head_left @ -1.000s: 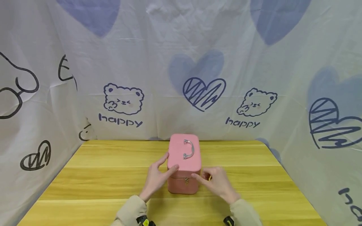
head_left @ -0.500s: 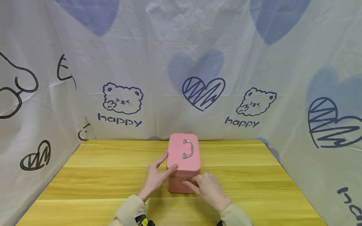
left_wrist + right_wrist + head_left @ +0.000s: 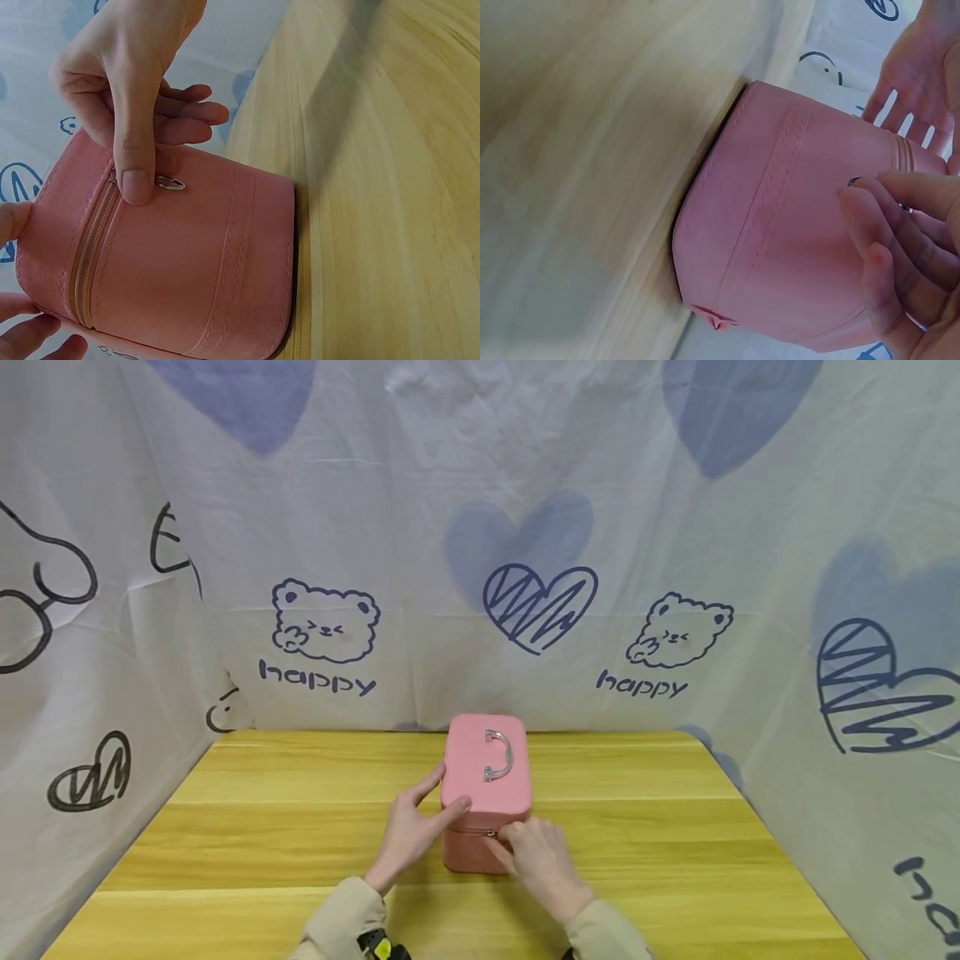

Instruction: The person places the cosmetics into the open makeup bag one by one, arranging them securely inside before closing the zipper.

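Note:
A pink vanity case with a silver carrying handle on its lid stands on the wooden table. My left hand rests against its near left corner, thumb on the lid and the other fingers along the side. At the front, my right hand pinches the zipper pull between thumb and forefinger. In the left wrist view, the pull's metal ring sticks out past the thumb, and the zipper runs closed from there toward the left hand. The slider is mostly hidden under the thumb.
The wooden table stretches out on both sides of the case. Behind it hangs a white cloth printed with hearts and bears, and similar cloth covers both sides.
My right hand has moved left from the case's right front corner to the zipper pull and now pinches it. My left hand has stayed on the case.

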Available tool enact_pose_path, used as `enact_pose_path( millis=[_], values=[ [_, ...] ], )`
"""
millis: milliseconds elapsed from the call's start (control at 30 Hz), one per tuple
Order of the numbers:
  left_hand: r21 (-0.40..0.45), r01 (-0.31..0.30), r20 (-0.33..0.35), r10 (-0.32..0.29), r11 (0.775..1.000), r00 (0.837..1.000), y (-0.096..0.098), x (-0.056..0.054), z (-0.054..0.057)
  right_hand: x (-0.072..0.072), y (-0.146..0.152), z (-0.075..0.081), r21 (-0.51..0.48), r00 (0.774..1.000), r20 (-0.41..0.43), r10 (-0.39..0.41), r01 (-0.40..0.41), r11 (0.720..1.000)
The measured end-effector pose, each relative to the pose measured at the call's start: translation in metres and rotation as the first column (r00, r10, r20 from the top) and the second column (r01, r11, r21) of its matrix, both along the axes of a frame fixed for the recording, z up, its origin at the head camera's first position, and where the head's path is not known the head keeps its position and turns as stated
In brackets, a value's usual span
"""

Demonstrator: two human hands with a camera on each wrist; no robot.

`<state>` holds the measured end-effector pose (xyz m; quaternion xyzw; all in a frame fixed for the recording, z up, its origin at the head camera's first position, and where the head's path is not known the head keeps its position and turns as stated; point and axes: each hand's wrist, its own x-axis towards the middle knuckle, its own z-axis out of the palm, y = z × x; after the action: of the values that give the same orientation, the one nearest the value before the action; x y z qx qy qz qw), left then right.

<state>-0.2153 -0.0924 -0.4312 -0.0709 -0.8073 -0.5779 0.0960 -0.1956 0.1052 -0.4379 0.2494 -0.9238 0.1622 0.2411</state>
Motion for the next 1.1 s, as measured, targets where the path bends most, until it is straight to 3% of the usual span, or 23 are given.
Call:
enact_pose_path(
  millis=[367, 500, 833, 1100],
  values=[
    [-0.004, -0.003, 0.032, 0.003, 1.0, 0.999, 0.0, 0.001, 0.001, 0.001, 0.0, -0.001, 0.015, 1.0, -0.016, 0.018, -0.018, 1.0],
    [-0.002, -0.004, 0.023, 0.004, 1.0, 1.0, 0.0, 0.001, 0.001, 0.002, 0.002, -0.002, 0.036, 0.995, -0.093, 0.023, -0.02, 0.999],
    [0.001, -0.004, 0.028, 0.004, 1.0, 1.0, 0.0, 0.0, 0.0, 0.0, 0.008, -0.011, 0.029, 0.939, -0.329, 0.095, -0.091, 0.995],
    [0.011, -0.006, 0.018, 0.006, 1.0, 1.0, -0.001, 0.0, 0.001, -0.003, 0.011, -0.014, 0.024, 0.901, -0.406, 0.152, -0.155, 0.988]
  ],
)
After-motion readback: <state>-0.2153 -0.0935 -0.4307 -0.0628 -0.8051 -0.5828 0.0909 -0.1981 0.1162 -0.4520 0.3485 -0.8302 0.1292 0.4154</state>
